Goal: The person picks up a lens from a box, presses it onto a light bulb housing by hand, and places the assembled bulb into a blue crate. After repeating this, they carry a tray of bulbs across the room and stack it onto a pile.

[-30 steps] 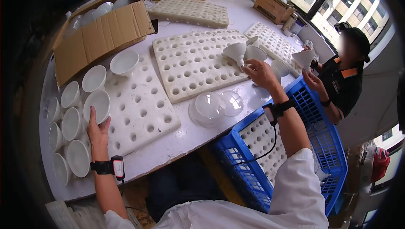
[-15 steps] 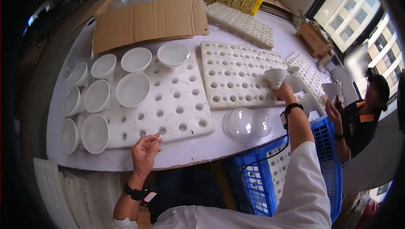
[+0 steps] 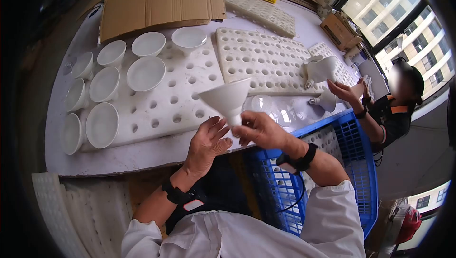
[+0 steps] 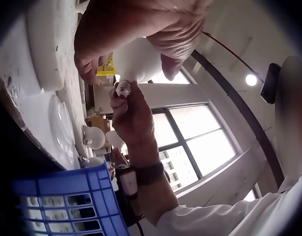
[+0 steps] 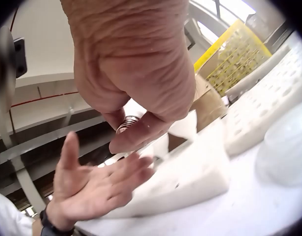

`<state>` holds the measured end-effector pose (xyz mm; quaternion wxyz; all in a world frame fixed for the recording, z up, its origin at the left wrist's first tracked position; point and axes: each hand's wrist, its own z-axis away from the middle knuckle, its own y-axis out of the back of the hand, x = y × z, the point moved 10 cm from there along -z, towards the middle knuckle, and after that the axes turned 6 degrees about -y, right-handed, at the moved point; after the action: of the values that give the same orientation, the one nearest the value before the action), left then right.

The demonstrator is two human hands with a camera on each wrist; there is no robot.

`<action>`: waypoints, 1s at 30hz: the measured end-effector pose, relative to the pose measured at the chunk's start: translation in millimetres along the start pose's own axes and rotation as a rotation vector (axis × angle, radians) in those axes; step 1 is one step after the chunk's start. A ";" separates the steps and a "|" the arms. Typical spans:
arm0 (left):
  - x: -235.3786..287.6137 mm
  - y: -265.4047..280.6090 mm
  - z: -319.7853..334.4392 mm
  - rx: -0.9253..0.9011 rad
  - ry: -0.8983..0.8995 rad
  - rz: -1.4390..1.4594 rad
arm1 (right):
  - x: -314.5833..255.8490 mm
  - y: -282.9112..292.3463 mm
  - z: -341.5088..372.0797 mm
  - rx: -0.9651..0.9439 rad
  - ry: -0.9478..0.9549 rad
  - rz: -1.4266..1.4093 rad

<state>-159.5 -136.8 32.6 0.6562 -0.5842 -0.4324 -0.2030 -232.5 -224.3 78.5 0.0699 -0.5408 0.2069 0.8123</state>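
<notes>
My right hand pinches the metal screw base of a white cone-shaped bulb, its wide rim tilted upward. The threads of that screw base show between the fingers in the left wrist view. Close beside the bulb's neck is my left hand, palm up with fingers extended; the right wrist view shows the left hand apart from the base. Several more white bulbs, such as this one, stand wide end up in the left foam board.
A second holed foam board lies behind, with clear domes before it. White bulbs lie at the right. A blue crate stands at the table's edge. Another person works at right; a carton sits at the back left.
My right hand has brought the bulb from the right side of the table to in front of me. The left hand left the bulbs on the foam board and moved right, beside it.
</notes>
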 end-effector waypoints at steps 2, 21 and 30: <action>-1.5 0.1 6.7 0.109 -0.021 0.160 | -10.6 -49.5 14.5 -0.036 0.118 0.230; 41.7 60.4 63.4 0.088 -0.333 -0.863 | 63.1 122.1 -37.7 0.154 -0.552 1.060; 43.9 65.0 64.8 0.094 -0.383 -0.866 | 71.6 120.4 -45.3 0.118 -0.552 1.050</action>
<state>-106.9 -50.0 25.8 0.4454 -0.3468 -0.7580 -0.3267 -263.6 -359.8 30.0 -0.2600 -0.1303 0.4658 0.8357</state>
